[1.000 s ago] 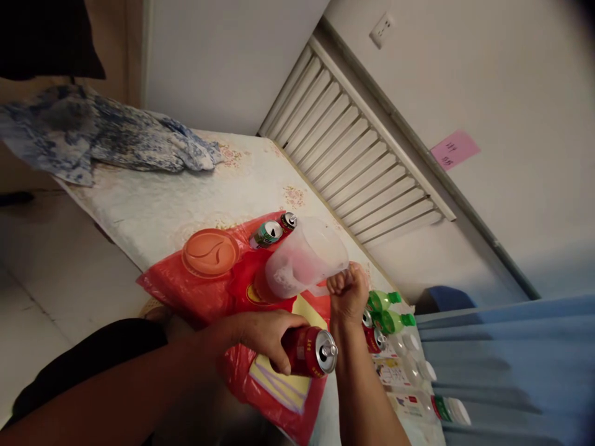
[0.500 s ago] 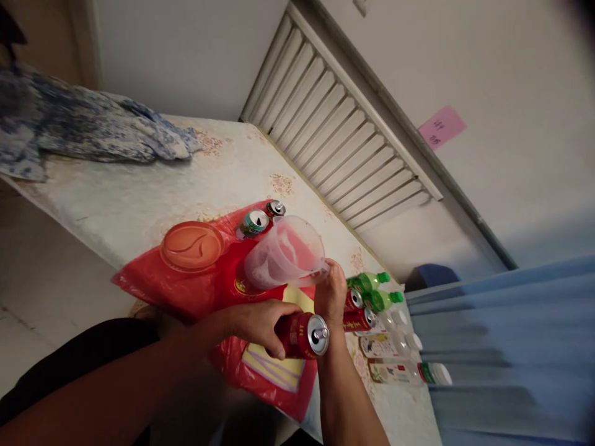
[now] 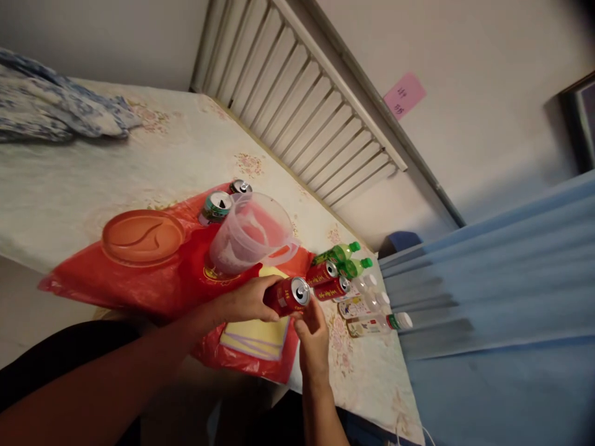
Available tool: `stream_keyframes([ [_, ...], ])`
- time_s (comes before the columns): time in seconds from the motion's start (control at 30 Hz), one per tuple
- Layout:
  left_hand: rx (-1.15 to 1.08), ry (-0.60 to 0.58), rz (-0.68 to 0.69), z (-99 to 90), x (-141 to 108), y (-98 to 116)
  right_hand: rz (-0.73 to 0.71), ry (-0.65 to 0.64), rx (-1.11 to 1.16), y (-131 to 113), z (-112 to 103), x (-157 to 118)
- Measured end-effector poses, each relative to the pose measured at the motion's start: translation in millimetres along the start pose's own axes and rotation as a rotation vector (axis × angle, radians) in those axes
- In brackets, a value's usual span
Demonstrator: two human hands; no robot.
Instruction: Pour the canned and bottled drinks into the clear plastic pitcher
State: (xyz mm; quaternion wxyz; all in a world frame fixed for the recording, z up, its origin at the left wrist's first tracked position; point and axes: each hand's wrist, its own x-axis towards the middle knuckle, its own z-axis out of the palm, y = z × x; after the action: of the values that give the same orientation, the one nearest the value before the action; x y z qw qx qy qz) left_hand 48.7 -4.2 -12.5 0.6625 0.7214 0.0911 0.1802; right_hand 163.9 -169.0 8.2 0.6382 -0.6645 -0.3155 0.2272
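My left hand is closed around a red drink can, whose opened top faces right. Close against the can's right side is my right hand, thumb and fingers apart at its rim; whether it bears any of the can's weight I cannot tell. A clear plastic measuring jug stands just beyond the can, its handle free. Under the hands, a folded yellow cloth with purple lines lies on a red plastic bag.
An orange lid lies on the bag. Beside the jug stand a green can and a dark can. To the right are two red cans, green bottles and clear bottles. A patterned cloth lies at far left.
My right hand has let go of the jug handle and come to the red can. The left hand still holds the can, now higher. The view has shifted right.
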Motion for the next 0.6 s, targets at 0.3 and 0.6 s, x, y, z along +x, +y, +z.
stream_keyframes([
  [0.3,-0.053,-0.002,0.080,18.2,10.8,-6.1,0.021,0.060,-0.261,-9.5,19.1,2.9],
  [0.6,0.048,-0.023,-0.008,27.9,17.4,-16.5,-0.016,0.240,-0.317,4.3,-2.9,5.9],
])
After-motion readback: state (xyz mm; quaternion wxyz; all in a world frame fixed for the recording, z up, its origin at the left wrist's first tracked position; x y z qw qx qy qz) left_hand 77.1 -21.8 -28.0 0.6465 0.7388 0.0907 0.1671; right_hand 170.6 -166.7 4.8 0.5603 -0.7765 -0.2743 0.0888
